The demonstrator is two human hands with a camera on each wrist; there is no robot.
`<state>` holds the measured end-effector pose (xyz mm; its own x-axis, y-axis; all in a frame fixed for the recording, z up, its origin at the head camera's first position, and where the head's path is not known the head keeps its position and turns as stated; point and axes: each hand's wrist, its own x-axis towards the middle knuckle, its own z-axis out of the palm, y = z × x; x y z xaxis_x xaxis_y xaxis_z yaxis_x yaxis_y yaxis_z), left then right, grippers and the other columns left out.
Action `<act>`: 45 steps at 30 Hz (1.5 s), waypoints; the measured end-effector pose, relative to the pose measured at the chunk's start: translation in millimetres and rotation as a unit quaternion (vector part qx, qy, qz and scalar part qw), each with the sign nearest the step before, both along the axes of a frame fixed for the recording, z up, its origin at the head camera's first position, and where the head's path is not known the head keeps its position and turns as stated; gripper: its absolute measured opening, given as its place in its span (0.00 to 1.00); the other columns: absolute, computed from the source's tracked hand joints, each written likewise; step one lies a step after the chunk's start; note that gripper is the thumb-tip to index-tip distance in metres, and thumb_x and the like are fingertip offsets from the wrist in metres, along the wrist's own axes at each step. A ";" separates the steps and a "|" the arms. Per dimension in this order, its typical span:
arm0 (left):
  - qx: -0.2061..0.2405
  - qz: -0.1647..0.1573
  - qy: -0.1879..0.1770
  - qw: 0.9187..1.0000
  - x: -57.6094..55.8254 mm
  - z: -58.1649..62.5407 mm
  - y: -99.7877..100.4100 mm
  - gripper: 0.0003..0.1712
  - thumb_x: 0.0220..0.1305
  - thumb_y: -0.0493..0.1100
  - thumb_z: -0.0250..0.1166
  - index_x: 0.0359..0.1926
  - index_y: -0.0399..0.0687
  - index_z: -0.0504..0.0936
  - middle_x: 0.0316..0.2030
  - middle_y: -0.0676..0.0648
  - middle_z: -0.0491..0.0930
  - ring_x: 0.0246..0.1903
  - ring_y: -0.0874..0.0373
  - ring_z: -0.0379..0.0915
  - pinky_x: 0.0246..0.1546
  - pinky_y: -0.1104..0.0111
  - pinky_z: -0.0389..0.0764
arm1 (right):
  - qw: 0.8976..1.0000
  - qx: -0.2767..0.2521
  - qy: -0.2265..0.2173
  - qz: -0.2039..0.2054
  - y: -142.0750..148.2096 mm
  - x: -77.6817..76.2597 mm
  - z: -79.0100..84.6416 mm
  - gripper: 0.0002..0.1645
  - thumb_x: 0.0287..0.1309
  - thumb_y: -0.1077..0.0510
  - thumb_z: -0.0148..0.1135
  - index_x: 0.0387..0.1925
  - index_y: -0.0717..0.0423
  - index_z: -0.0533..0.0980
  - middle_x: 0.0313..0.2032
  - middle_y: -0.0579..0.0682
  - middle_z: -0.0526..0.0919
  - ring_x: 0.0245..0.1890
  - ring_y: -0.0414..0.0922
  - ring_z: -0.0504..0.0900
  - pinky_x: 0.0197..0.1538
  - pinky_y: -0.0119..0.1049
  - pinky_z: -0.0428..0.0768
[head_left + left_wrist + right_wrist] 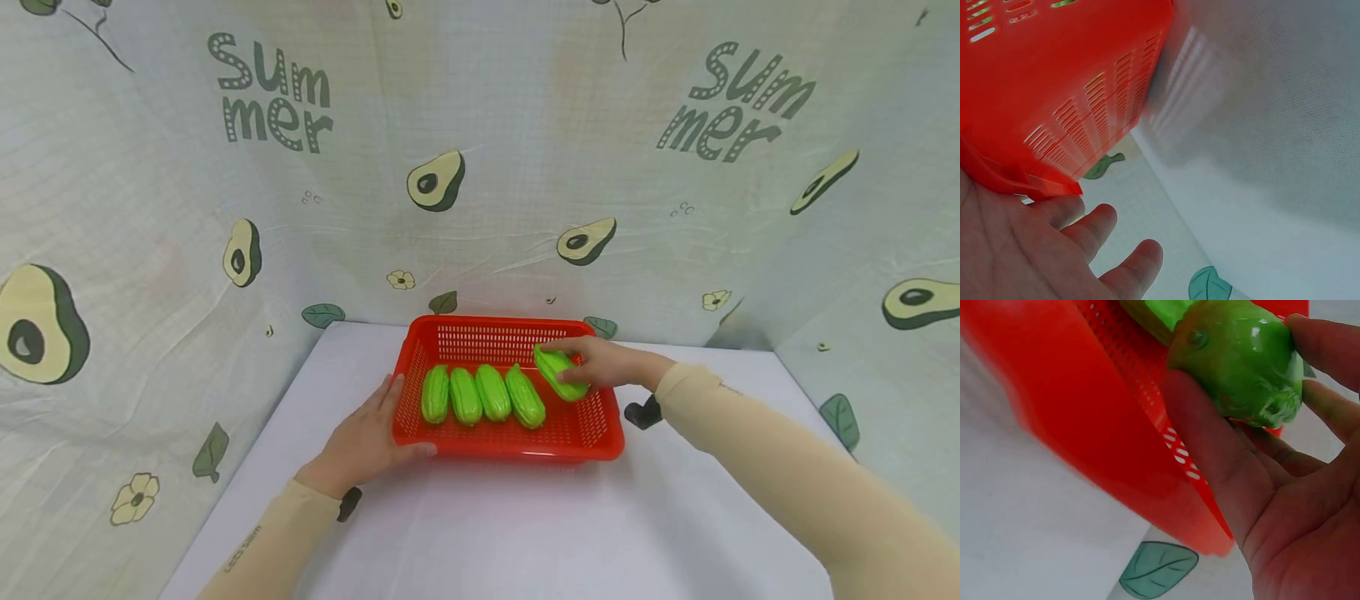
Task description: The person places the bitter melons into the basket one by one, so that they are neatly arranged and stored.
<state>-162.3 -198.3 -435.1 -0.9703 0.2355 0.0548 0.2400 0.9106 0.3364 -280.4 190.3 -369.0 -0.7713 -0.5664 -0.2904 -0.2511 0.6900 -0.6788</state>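
A red plastic basket (510,451) with slotted sides sits on the table, a row of several green, ridged gourds (466,397) lying in its left and middle part. My right hand (606,363) reaches over the basket's right side and grips another green gourd (558,375), thumb on one side and fingers on the other. Close up, the held gourd (1241,362) shows its rounded, shiny end in the right wrist view. At the basket's left front corner my left hand (363,446) rests against the rim with fingers extended. Its palm (1004,244) lies against the rim in the left wrist view.
The white table (495,533) extends in front of the basket and to both sides. Behind it hangs a pale cloth (495,100) printed with avocados, leaves and lettering, which also closes off the left and right.
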 end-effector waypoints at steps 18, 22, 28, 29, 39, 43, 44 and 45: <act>0.004 0.004 -0.002 1.000 -1.0 -2.2 0.6 0.76 0.44 0.87 0.57 0.78 0.39 0.46 0.76 0.35 0.48 0.70 0.35 0.56 0.61 0.46 0.70 | 0.990 0.139 0.005 -0.007 -33.0 2.9 -26.3 0.42 0.58 0.58 0.71 0.72 0.44 0.67 0.56 0.50 0.76 0.55 0.53 0.71 0.51 0.48 0.80; 0.000 0.005 0.002 1.000 -1.7 -3.7 -0.3 0.77 0.42 0.89 0.54 0.78 0.39 0.46 0.76 0.35 0.48 0.69 0.35 0.57 0.61 0.46 0.71 | 0.990 0.141 -0.005 -0.008 -35.4 3.0 -25.8 0.43 0.57 0.59 0.72 0.73 0.45 0.66 0.57 0.51 0.75 0.56 0.53 0.70 0.50 0.47 0.81; -0.002 0.004 0.000 1.000 -2.7 -4.2 -1.1 0.78 0.42 0.90 0.53 0.78 0.39 0.46 0.76 0.35 0.48 0.70 0.35 0.56 0.61 0.46 0.70 | 0.991 0.127 -0.027 -0.006 -34.3 3.5 -22.5 0.43 0.57 0.59 0.72 0.72 0.46 0.66 0.56 0.51 0.74 0.56 0.53 0.69 0.45 0.41 0.83; -0.002 0.003 -0.001 1.000 -2.5 -4.0 -1.0 0.78 0.42 0.90 0.53 0.78 0.39 0.46 0.76 0.35 0.48 0.69 0.35 0.57 0.61 0.46 0.70 | 0.992 0.126 -0.031 -0.003 -33.8 3.2 -21.7 0.42 0.57 0.59 0.71 0.72 0.46 0.66 0.56 0.51 0.74 0.56 0.53 0.69 0.44 0.41 0.83; 0.001 0.002 0.001 1.000 -2.2 -6.0 -2.4 0.78 0.43 0.89 0.53 0.78 0.39 0.46 0.76 0.35 0.49 0.70 0.36 0.56 0.60 0.46 0.72 | 0.989 0.132 -0.063 0.006 -34.5 -1.5 -12.5 0.40 0.58 0.59 0.71 0.71 0.46 0.67 0.57 0.53 0.72 0.57 0.54 0.67 0.45 0.42 0.84; 0.000 0.003 0.000 1.000 -2.6 -6.3 -2.4 0.77 0.43 0.89 0.54 0.78 0.39 0.45 0.76 0.35 0.49 0.70 0.36 0.56 0.60 0.46 0.72 | 0.988 0.130 -0.079 -0.014 -35.8 -2.4 -12.0 0.41 0.57 0.59 0.72 0.71 0.46 0.67 0.58 0.55 0.71 0.57 0.54 0.68 0.45 0.43 0.85; -0.001 0.003 0.000 1.000 -2.6 -6.3 -2.4 0.77 0.43 0.89 0.54 0.78 0.39 0.45 0.76 0.35 0.48 0.70 0.36 0.56 0.59 0.46 0.72 | 0.988 0.130 -0.081 -0.018 -36.2 -2.6 -12.3 0.41 0.57 0.59 0.72 0.71 0.46 0.67 0.58 0.55 0.71 0.56 0.55 0.68 0.45 0.43 0.85; -0.001 0.004 0.000 1.000 -2.6 -6.2 -2.4 0.77 0.43 0.89 0.54 0.79 0.39 0.45 0.76 0.35 0.48 0.70 0.36 0.56 0.59 0.46 0.73 | 0.988 0.131 -0.081 -0.019 -36.7 -2.6 -12.5 0.41 0.57 0.59 0.72 0.71 0.46 0.67 0.58 0.55 0.71 0.56 0.55 0.68 0.45 0.44 0.84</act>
